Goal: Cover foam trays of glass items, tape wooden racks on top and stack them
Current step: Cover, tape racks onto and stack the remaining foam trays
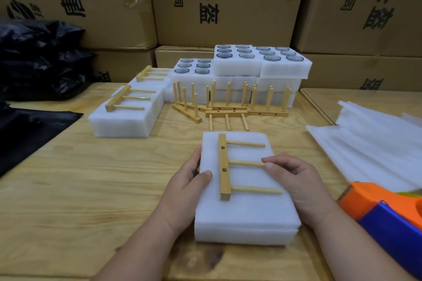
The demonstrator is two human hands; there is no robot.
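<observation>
A covered white foam tray (245,214) lies on the wooden table right in front of me. A wooden rack (224,167) with three pegs lies flat on its cover. My left hand (186,186) grips the tray's left edge, thumb on top. My right hand (296,180) rests on the tray's right side, its fingertips pinching the tip of the middle peg. Uncovered foam trays with round glass items (239,57) are stacked at the back. Two finished trays with racks on top (127,112) sit to the left.
Several loose wooden racks (228,107) stand and lie between the stacks and my tray. An orange and blue tape dispenser (388,210) lies at the right, next to foam sheets (370,143). Black bags (38,59) sit at the left; cardboard boxes (228,0) line the back.
</observation>
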